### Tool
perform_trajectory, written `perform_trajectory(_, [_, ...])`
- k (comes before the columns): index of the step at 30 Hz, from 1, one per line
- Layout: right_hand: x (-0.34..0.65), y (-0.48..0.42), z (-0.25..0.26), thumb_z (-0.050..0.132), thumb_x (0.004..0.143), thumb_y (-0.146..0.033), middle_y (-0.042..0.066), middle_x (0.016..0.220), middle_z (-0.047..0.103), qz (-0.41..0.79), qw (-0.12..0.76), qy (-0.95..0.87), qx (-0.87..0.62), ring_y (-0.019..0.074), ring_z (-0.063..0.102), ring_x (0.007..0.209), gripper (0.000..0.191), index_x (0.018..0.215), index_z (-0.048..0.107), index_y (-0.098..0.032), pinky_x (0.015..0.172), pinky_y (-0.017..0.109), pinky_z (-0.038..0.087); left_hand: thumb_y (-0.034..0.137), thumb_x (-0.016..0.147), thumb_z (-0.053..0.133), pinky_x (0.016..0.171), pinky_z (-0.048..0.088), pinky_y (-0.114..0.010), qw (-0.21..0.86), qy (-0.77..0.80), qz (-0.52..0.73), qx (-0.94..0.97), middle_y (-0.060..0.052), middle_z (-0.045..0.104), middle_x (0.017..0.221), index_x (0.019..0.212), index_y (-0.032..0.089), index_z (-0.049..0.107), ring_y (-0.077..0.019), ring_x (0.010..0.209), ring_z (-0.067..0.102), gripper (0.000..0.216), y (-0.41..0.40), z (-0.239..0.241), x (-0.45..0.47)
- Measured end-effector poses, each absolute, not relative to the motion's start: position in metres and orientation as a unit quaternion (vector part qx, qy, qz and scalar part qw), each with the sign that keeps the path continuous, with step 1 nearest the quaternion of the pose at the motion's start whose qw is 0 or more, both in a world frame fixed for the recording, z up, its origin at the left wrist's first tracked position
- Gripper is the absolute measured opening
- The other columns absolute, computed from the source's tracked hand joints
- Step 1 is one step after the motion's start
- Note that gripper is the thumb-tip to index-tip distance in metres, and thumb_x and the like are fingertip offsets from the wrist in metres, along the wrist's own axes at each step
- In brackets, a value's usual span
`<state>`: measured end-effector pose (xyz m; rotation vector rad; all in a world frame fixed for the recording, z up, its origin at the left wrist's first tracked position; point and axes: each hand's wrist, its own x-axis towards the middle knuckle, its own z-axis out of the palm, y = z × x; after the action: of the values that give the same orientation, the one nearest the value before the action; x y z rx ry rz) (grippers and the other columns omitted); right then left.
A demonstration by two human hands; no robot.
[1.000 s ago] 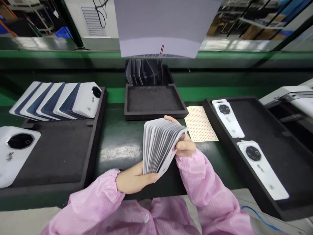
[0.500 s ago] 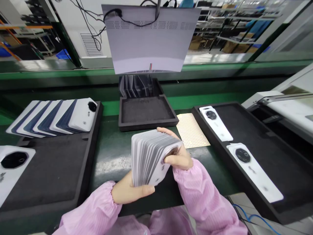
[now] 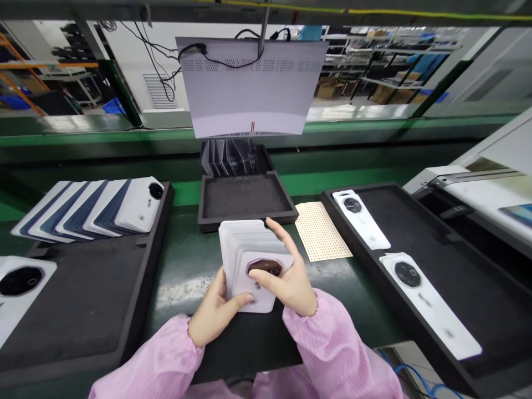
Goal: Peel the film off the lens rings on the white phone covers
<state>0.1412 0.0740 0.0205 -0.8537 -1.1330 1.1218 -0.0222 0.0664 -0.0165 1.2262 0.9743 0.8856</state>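
Observation:
Between my two hands, above the dark green bench, is a stack of white phone back covers (image 3: 262,296). The front cover shows a dark camera window and faces me; the ones behind are fanned slightly upward. My left hand (image 3: 218,310) grips the stack's lower left side, thumb across the front. My right hand (image 3: 293,277) holds the upper right corner, thumb lying on the camera window and fingers along the top edge. Most of the left fingers are hidden behind the stack.
A black foam tray (image 3: 83,299) at left bears fanned covers (image 3: 139,208). Another foam tray (image 3: 245,221) with dark sheets (image 3: 228,157) stands under a monitor (image 3: 253,88). A dotted yellowish sheet (image 3: 323,231) lies beside the right tray (image 3: 415,213), which carries white covers (image 3: 432,305).
The stack has turned from showing its layered edges to facing me with its front cover. My right thumb has moved left with it. The camera view has tilted up slightly.

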Motion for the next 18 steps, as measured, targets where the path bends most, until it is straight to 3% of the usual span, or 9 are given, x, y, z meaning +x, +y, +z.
perform_trajectory(8, [0.147,0.077,0.025,0.073,0.068,-0.048,0.005,0.141,0.04,0.592,0.62,-0.487,-0.168,0.0281,0.037,0.131,0.079,0.135,0.036,-0.03,0.107,0.048,0.032,0.029,0.073,0.072,0.079,0.052,-0.032,0.711,0.338,0.39,0.478,-0.008,0.069,0.102,0.114,0.022,0.055,-0.0225,0.091,0.065,0.044,0.063,-0.015,-0.029])
perform_trajectory(13, [0.142,0.078,0.022,0.073,0.071,-0.04,0.006,0.139,0.042,0.58,0.639,-0.47,-0.182,0.0276,0.039,0.13,0.072,0.133,0.038,-0.029,0.109,0.048,0.029,0.032,0.076,0.068,0.08,0.052,-0.032,0.742,0.304,0.353,0.483,-0.007,0.07,0.103,0.112,0.023,0.057,-0.0218,0.092,0.065,0.038,0.064,-0.014,-0.035])
perform_trajectory(18, [0.134,0.077,0.019,0.076,0.069,-0.027,0.008,0.131,0.049,0.519,0.685,-0.44,-0.261,0.0259,0.047,0.121,0.065,0.126,0.043,-0.026,0.103,0.043,0.039,0.032,0.079,0.065,0.084,0.051,-0.035,0.781,0.284,0.294,0.472,-0.008,0.07,0.103,0.109,0.019,0.06,-0.0229,0.095,0.065,0.033,0.064,-0.025,-0.04])
